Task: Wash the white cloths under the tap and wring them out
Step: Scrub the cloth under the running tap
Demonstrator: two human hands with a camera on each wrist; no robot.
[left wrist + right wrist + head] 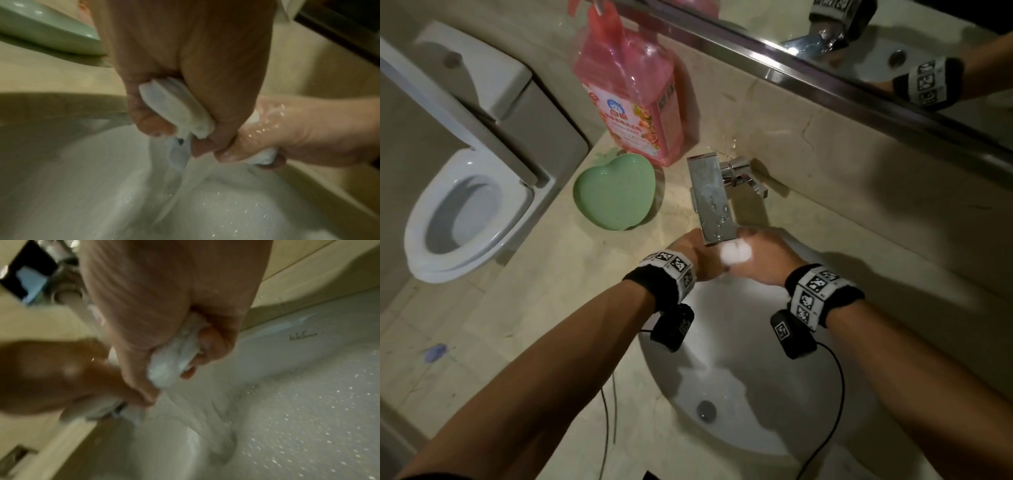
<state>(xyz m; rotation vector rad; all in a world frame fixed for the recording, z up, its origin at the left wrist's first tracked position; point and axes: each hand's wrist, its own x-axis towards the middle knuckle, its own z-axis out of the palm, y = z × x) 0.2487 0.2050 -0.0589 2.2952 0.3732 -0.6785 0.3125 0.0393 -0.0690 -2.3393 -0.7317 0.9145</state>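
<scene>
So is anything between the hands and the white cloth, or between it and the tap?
Nothing visible. The left hand and right hand both grip the white cloth, directly under the tap.

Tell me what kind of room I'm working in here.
A bathroom, most likely in a home: a toilet stands beside the counter, a white basin with a chrome tap is set into it, and a mirror runs above.

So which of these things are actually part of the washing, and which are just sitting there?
In use: cloth, left hand, right hand, tap, sink.
Just there: pink bottle, green dish, toilet, mirror.
</scene>
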